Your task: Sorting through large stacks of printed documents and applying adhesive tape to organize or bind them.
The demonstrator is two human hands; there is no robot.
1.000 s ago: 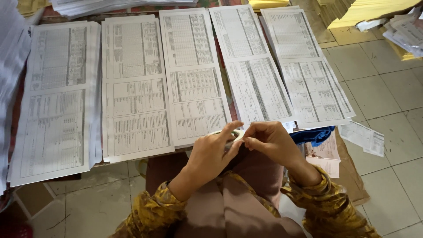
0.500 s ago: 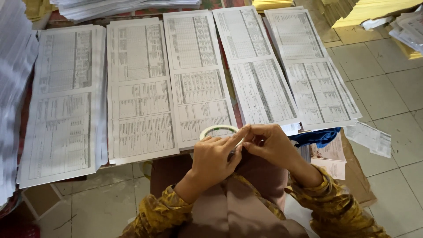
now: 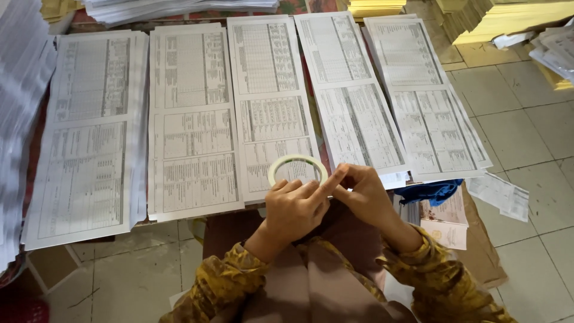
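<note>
My left hand point(image 3: 294, 209) and my right hand point(image 3: 363, 194) meet in front of me over my lap, fingertips touching. Both hold a thin pale ring of tape point(image 3: 297, 163), which stands up above the left hand's fingers. My right hand's thumb and forefinger pinch at the ring's right edge. Just beyond the hands lie several tall stacks of printed forms point(image 3: 269, 101), side by side on a low table.
More white paper stacks point(image 3: 18, 96) run along the left edge. Yellow paper stacks point(image 3: 508, 21) stand at the back right on the tiled floor point(image 3: 520, 137). A blue cloth point(image 3: 431, 191) and loose sheets point(image 3: 499, 194) lie to my right.
The tape ring has come up into clear view above my left hand. My hands have stayed together while my head has shifted a little, moving the stacks rightward in view.
</note>
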